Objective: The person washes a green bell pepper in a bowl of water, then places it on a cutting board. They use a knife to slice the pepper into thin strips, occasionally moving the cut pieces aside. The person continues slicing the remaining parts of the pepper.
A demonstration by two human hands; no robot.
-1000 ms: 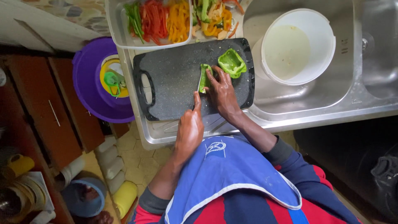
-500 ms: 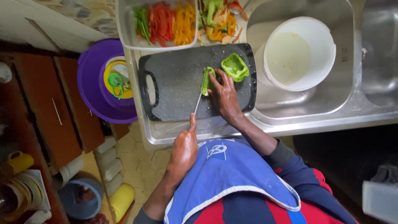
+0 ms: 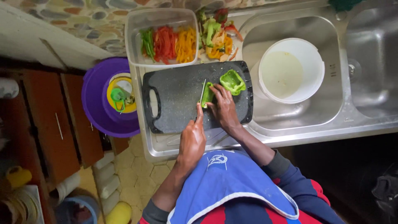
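Here, glossy green pepper strip, upright.

A green pepper piece lies on the speckled black cutting board, by a clear tray of green, red and yellow strips, and a white bucket.

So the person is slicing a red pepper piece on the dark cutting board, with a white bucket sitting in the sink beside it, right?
Not quite: the pepper piece under the knife is green, not red, as the head view shows. The rest holds: it lies on the dark cutting board, and the white bucket sits in the sink beside it.
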